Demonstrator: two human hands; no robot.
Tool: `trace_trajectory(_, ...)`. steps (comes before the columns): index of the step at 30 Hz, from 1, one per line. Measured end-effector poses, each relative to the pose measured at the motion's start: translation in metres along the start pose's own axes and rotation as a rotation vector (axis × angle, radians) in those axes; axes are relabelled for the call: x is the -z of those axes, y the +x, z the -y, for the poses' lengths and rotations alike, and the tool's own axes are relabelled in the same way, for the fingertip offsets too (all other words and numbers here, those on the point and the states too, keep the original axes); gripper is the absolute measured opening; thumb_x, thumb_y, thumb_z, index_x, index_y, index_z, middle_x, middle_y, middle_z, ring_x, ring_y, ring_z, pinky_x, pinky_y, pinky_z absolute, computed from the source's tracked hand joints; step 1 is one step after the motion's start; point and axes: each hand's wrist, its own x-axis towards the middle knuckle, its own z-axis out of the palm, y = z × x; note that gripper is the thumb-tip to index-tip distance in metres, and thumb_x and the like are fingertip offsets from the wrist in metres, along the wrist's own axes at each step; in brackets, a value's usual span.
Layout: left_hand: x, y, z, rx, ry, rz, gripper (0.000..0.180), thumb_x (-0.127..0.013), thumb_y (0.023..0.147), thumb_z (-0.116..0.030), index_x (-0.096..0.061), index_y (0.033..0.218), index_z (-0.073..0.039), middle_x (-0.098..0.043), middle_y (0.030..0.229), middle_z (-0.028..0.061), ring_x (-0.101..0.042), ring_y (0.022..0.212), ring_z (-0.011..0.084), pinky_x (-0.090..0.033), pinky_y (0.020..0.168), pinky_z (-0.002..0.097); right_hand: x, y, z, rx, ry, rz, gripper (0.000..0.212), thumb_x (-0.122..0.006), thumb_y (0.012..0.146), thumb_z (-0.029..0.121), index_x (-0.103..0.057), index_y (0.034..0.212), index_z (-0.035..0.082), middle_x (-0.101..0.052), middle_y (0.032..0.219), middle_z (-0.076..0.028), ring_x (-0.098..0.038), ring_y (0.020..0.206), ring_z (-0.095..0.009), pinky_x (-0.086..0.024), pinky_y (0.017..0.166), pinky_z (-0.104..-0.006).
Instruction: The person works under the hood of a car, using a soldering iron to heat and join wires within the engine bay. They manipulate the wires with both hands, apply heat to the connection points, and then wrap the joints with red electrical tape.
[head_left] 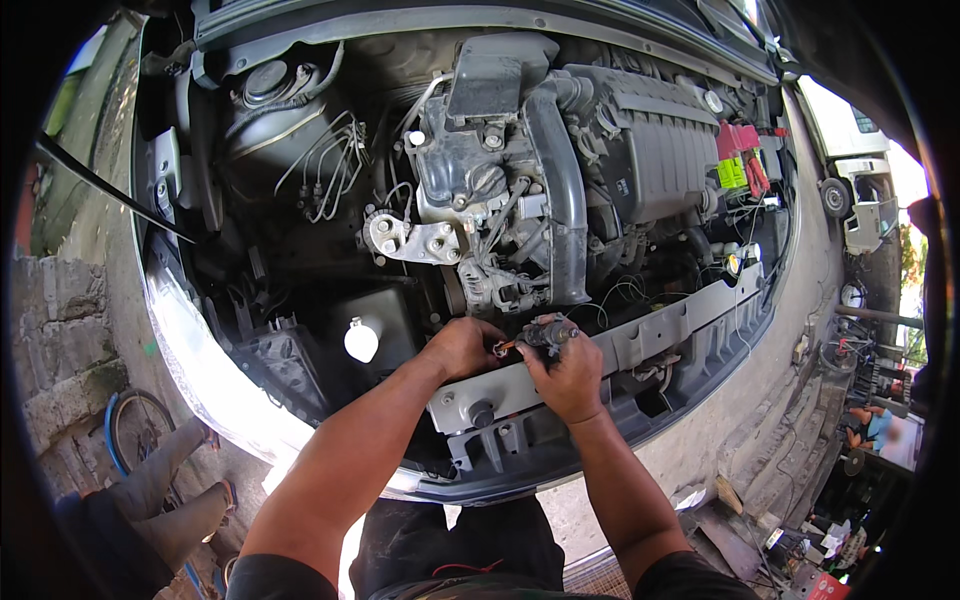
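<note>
My left hand point(465, 346) reaches over the front crossmember of an open car engine bay, its fingers closed in a pinch. At its fingertips shows a small pale and orange wire end point(501, 348); its kind is too small to tell. Close beside it, my right hand point(570, 375) is closed around a dark grey, stubby cylindrical part point(548, 334). A thin orange piece runs between that part and my left fingertips. The grey metal crossmember point(640, 345) lies just under both hands, and the engine point(460, 170) is beyond them.
A black air duct point(560, 200) and air filter box point(655, 150) stand behind my right hand. A white-capped reservoir point(362, 341) is left of my left arm. Loose thin wires point(625, 290) lie at right. Another person's legs point(175, 470) and a bicycle point(140, 425) are at lower left.
</note>
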Motion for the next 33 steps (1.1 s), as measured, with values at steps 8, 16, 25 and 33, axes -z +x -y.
trace_trajectory(8,0.0024,0.0040,0.0007,0.008,0.025,-0.011,0.037,-0.084,0.089,-0.028,-0.081,0.122,-0.011,-0.081,0.111,0.0158,-0.078,0.098,0.0303,-0.060,0.093,0.0398,-0.0033,0.0048,-0.0035,0.066,-0.034,-0.035,0.038,-0.091,0.080,0.015,-0.071,0.111,0.004,-0.078,0.103,-0.012,-0.074,0.090,-0.037,-0.059,0.079,-0.0460)
trace_trajectory(16,0.0032,0.0037,-0.0001,0.005,0.021,-0.006,0.036,-0.083,0.090,-0.028,-0.081,0.122,-0.012,-0.082,0.111,0.0152,-0.079,0.099,0.0299,-0.061,0.093,0.0397,-0.0033,0.0048,-0.0040,0.078,-0.047,-0.042,0.038,-0.091,0.080,0.015,-0.071,0.110,0.004,-0.077,0.103,-0.012,-0.074,0.089,-0.037,-0.059,0.078,-0.0460)
trace_trajectory(25,0.0006,0.0047,0.0015,0.018,-0.022,-0.018,0.035,-0.084,0.090,-0.029,-0.082,0.121,-0.012,-0.082,0.110,0.0144,-0.078,0.097,0.0264,-0.061,0.092,0.0385,-0.0037,0.0031,-0.0040,0.042,-0.021,-0.025,0.035,-0.091,0.081,0.013,-0.071,0.107,0.003,-0.077,0.107,-0.014,-0.075,0.095,-0.039,-0.059,0.084,-0.0468)
trace_trajectory(33,0.0062,0.0016,-0.0058,0.031,-0.003,-0.012,0.039,-0.085,0.087,-0.025,-0.081,0.124,-0.013,-0.081,0.113,0.0155,-0.078,0.101,0.0289,-0.060,0.094,0.0390,-0.0047,0.0005,-0.0097,0.049,-0.016,-0.026,0.037,-0.090,0.081,0.012,-0.070,0.111,0.002,-0.077,0.107,-0.015,-0.075,0.093,-0.038,-0.060,0.083,-0.0458)
